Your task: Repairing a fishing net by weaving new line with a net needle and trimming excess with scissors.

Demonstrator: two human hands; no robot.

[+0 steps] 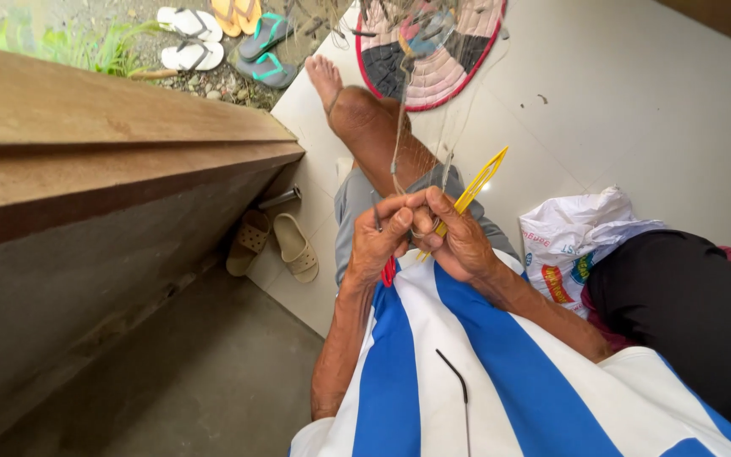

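Hands meet just above the lap, fingertips touching. The left hand (380, 239) has its fingers curled and pressed together, pinching a fold of fine fishing net (405, 156) between thumb and forefinger; a small red object (388, 272) shows under its palm, too hidden to name. The right hand (458, 239) closes its fingers around a yellow netting needle (477, 184), whose pointed, open-framed end slants up and to the right, clear of the knuckles. The net's thin strands rise from both hands toward the top of the view, passing over the person's bare outstretched leg (365, 127) and in front of a round woven mat (437, 59) with a red rim lying on the pale tiled floor (636, 110). A white printed plastic sack (573, 241) lies just beside the right forearm. To the left, a wooden bench (86, 161) runs along the edge, with beige slippers (277, 245) on the concrete below it and several flip-flops (230, 38) on the gravel beyond.
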